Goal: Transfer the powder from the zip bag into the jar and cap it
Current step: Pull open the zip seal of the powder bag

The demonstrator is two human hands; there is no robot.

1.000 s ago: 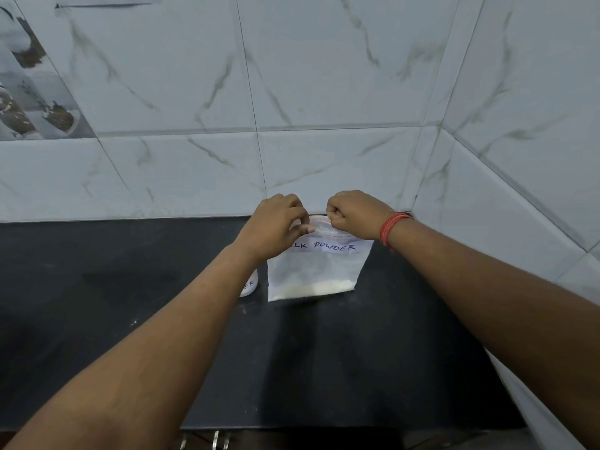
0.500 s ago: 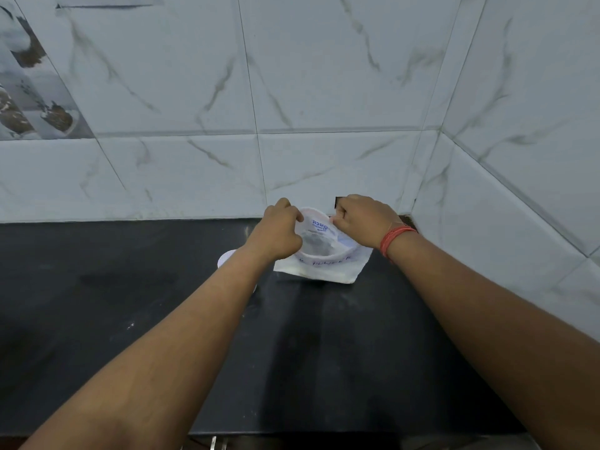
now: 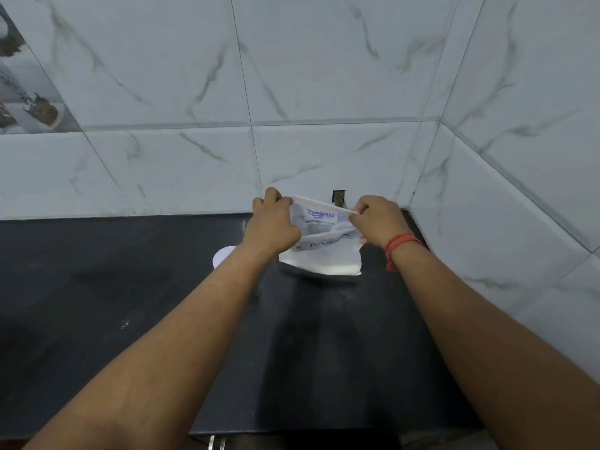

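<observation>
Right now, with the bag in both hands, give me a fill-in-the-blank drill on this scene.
1. Both hands pull the mouth of the zip bag ____.
2. The right hand has a ____ thread at its wrist.
3. The white lid shows beside the ____ forearm.
4. The bag sits above the ____ countertop.

Missing words: open; red; left; black

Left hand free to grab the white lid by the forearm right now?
Probably not yet. The left hand pinches the zip bag mouth open with the right hand. The white lid lies close beside the left wrist, unobstructed, once it lets go.
</observation>
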